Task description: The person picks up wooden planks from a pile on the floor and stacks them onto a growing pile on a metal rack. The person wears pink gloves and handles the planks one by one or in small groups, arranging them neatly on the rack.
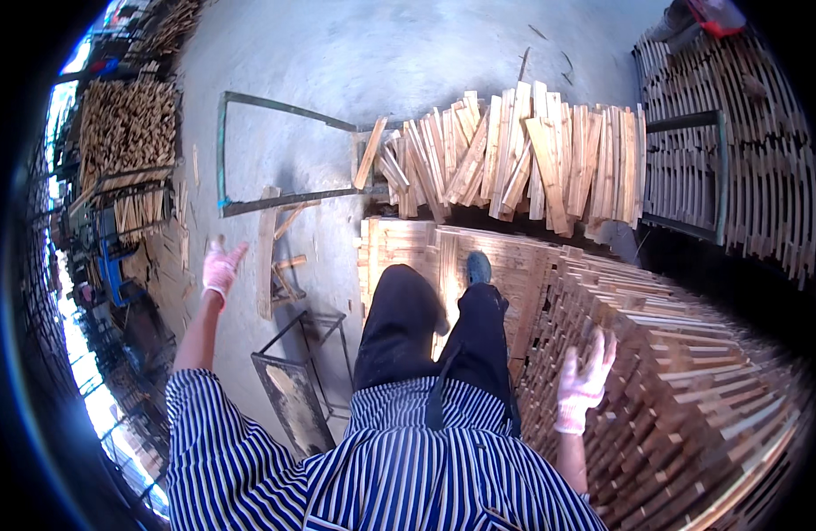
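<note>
Both of my hands wear pale pink-white work gloves. Out to the left, my left hand [222,268] is held over the floor with fingers apart and nothing in it. My right hand [587,380] is raised beside a tall stack of wooden slats [642,389], its fingers spread and holding nothing. I cannot tell whether it touches the stack. Ahead of my legs, a row of loose wooden slats [505,159] lies crosswise on a green metal frame [288,205], some of them tilted over others. My shoe [479,267] rests on a wooden surface [403,243].
A small metal stand [293,403] is on the floor to my left, near a wooden trestle-like piece [268,252]. More wood is piled at the far left [129,124]. Slat stacks [735,115] rise at the far right, where part of a person [704,16] shows.
</note>
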`<state>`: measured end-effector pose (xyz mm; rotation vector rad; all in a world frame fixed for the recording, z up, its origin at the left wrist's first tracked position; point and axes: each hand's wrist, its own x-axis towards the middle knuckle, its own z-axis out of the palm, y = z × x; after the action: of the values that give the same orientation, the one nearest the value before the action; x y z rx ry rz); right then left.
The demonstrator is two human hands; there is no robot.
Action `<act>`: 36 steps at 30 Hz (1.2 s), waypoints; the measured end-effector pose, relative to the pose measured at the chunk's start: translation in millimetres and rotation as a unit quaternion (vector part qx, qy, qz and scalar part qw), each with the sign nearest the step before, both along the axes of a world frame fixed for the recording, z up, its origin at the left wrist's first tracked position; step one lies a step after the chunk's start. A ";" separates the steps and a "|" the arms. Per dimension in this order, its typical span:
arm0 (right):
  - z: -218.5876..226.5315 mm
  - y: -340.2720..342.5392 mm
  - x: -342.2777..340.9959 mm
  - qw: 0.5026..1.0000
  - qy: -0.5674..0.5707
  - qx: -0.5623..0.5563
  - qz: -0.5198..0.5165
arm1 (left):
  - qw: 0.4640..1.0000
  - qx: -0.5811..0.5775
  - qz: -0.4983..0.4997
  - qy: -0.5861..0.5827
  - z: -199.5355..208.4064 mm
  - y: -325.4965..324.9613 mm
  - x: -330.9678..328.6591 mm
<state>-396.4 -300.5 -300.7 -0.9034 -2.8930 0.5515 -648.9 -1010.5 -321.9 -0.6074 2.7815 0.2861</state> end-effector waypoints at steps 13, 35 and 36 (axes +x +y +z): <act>-289.0 51.4 -4.3 0.987 0.053 -0.039 -0.148 | 0.993 0.000 0.053 0.105 -136.8 -137.5 -271.6; -472.4 -352.8 189.3 0.729 -0.247 -0.436 -0.467 | 0.971 0.073 -0.165 0.154 -240.1 -210.6 -309.3; -482.4 -366.2 180.2 0.721 -0.194 -0.436 -0.502 | 0.959 0.067 -0.195 0.196 -232.8 -226.2 -314.4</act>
<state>-216.2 -666.8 -783.1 -2.6381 -1.6525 1.6853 -963.3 -1236.7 -554.7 0.0474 3.1352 0.5532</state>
